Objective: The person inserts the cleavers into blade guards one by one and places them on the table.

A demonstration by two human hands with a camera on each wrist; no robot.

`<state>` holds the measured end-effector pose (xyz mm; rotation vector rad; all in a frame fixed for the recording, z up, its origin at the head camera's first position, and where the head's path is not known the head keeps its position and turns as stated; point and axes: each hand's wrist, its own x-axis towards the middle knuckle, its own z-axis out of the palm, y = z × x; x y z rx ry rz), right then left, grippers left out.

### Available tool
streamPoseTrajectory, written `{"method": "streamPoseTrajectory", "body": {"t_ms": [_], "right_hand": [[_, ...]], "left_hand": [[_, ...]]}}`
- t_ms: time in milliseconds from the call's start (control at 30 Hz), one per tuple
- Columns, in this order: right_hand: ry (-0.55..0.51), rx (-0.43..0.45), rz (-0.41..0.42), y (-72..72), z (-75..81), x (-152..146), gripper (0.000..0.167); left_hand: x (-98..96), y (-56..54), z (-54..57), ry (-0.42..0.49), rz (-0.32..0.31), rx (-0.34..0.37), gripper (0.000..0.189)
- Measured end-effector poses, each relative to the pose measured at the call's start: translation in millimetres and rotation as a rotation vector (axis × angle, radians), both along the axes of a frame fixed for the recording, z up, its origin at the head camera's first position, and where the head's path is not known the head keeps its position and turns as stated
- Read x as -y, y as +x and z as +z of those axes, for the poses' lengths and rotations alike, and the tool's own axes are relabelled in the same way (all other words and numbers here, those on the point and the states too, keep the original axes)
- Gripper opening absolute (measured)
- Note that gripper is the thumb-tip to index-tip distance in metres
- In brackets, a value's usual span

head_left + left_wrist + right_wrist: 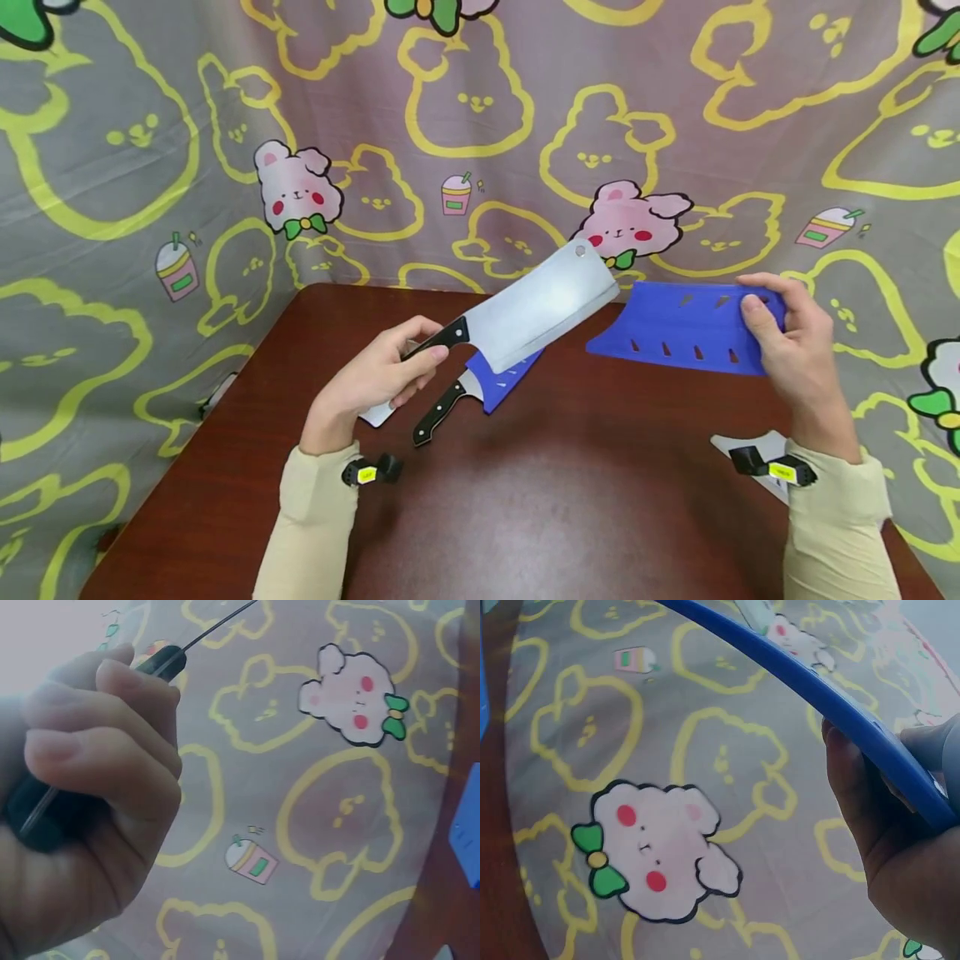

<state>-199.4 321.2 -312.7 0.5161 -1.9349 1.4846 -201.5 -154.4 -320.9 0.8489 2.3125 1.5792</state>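
In the head view my left hand (390,367) grips the black handle of a cleaver (543,304), its broad steel blade raised up and to the right. The left wrist view shows those fingers (112,765) curled round the dark handle. My right hand (798,350) pinches a blue blade cover (667,329) with slots at its right end, thumb on the near face. In the right wrist view the cover (817,686) appears edge-on between thumb and fingers. The cleaver's tip points toward the cover's left end, with a small gap between them.
Behind the cleaver, a second black-handled knife (438,412) in a blue cover (502,387) lies on the brown table (540,500). A pale flat piece (378,414) shows below my left hand. Another light grey piece (768,450) lies by my right wrist. A patterned curtain (360,100) surrounds the table.
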Motion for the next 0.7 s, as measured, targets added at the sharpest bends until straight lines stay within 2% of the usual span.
{"method": "streamPoseTrajectory", "body": {"t_ms": [100, 233, 533, 700], "right_hand": [[-0.154, -0.041, 0.115, -1.1, 3.6, 2.8, 0.029], [-0.257, -0.050, 0.183, -0.3, 4.2, 3.7, 0.030], [-0.378, -0.048, 0.229, 1.8, -3.0, -1.0, 0.029], [-0.446, -0.044, 0.332, 1.5, -3.6, -1.9, 0.028]], "left_hand": [[2.2, -0.8, 4.3, -0.025, -0.014, -0.028, 0.022], [5.5, -3.0, 5.8, -0.048, -0.025, -0.051, 0.022], [17.6, -6.4, 2.7, -0.037, -0.037, -0.093, 0.029], [16.5, -8.5, 0.6, -0.020, -0.039, -0.106, 0.033]]}}
